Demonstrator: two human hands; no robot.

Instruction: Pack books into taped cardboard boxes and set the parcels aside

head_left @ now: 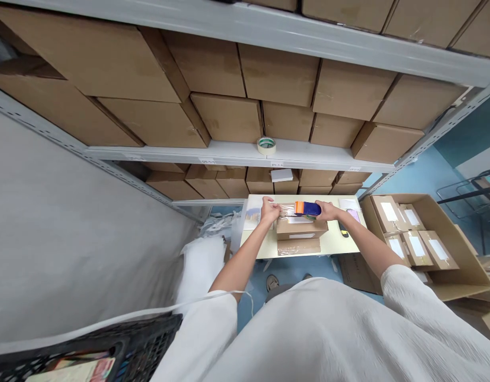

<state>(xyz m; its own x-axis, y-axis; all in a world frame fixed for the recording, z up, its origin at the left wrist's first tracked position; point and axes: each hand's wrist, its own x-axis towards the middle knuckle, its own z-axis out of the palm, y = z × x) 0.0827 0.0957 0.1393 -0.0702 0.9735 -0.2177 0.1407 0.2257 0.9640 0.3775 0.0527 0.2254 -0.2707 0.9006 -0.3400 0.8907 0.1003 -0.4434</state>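
A small cardboard box [302,229] rests on a pale yellow table [340,245], with a flap hanging toward me. Above it, my right hand [327,210] grips a blue and orange tape dispenser [307,208]. My left hand [271,210] is closed at the other side of the box, its fingers pinched at the end of a shiny strip of clear tape [286,210] that reaches toward the dispenser. A white label lies on the box's front face.
Shelves of cardboard boxes [226,114] stand ahead, with a tape roll [266,146] on one ledge. To the right, a large open carton [463,249] holds several labelled boxes. A yellow and black cutter [343,229] lies on the table. A black crate [149,339] is at lower left.
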